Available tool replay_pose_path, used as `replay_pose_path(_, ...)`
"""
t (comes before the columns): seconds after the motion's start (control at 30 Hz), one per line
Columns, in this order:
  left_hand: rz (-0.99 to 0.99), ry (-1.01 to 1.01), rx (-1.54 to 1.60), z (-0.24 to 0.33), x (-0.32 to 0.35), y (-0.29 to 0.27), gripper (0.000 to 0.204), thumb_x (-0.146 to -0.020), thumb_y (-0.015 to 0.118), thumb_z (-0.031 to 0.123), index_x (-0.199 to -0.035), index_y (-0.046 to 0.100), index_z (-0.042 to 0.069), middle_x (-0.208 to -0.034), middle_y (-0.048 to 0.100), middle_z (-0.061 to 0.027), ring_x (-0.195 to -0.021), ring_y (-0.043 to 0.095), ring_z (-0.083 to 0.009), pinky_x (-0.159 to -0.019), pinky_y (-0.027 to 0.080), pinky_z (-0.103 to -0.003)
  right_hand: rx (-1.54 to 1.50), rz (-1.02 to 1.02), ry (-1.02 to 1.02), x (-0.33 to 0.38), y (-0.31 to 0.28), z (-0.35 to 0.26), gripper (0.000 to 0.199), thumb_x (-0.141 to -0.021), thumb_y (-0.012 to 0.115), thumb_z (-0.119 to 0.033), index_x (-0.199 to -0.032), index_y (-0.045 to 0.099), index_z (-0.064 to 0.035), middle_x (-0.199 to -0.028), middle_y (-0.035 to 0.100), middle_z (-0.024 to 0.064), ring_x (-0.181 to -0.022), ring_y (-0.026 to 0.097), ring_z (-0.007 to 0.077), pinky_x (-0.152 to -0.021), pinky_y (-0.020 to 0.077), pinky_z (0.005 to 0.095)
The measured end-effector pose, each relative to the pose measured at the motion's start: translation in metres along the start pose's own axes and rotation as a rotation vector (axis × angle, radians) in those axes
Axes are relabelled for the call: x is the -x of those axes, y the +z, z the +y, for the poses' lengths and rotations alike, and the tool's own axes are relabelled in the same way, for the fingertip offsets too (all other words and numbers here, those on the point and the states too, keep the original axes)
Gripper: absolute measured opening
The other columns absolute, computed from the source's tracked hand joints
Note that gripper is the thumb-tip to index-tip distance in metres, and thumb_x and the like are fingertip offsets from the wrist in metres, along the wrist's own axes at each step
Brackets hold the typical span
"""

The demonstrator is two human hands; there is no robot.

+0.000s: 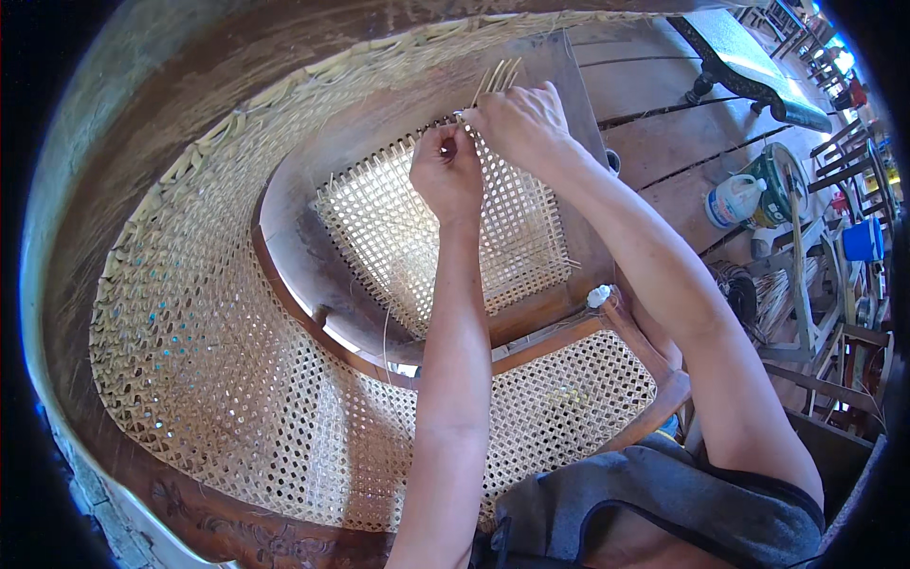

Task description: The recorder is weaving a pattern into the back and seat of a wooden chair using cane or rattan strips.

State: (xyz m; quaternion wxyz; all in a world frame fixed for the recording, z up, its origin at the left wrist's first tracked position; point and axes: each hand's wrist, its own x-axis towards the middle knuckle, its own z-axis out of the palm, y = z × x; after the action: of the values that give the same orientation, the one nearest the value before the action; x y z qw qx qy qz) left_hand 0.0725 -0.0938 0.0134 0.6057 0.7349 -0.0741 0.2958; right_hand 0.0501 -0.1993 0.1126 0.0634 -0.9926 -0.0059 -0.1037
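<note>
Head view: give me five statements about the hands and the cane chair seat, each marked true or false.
1. Both hands work at the far edge of the small woven seat. True.
2. The right hand holds a bundle of cane strands. True.
3. The left hand rests on the white bottle. False: the bottle stands apart, on the wooden floor at right.
4. The small seat's weave is torn open. False: it looks whole.
5. A larger curved cane panel lies beneath. True.
</note>
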Motion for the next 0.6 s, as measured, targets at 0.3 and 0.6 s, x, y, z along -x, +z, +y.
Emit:
replay_pose_path(0.3,-0.052,-0.111,-0.048,0.033,0.010,-0.016,0.021,-0.081,0.071,0.007,-0.100,0.063,0.004,-0.074,0.063,-0.0077,-0.063,0.061,-0.0167,-0.062,0.051,-0.030,-0.094,0.048,0.072,-0.003,-0.003,0.018,0.054,-0.093,0.048,-0.057,-0.084,0.072,-0.0090,-0.077,0.070,0.0159,-0.083,0.069,0.0330,-0.077,0.0493,0.0464)
replay_pose_path(0.6,-0.518,-0.731,0.696,0.085,0.106,-0.072,0.039,-0.088,0.067,0.012,-0.121,0.053,-0.001,-0.103,0.063,-0.0047,-0.090,0.060,-0.0110,-0.078,0.048,-0.024,-0.660,-0.082,-0.036,0.107,-0.011,0.039,0.021,-0.092,0.059,-0.023,-0.100,0.066,-0.0047,-0.090,0.066,0.0171,-0.078,0.066,0.0327,-0.071,0.0510,0.0389)
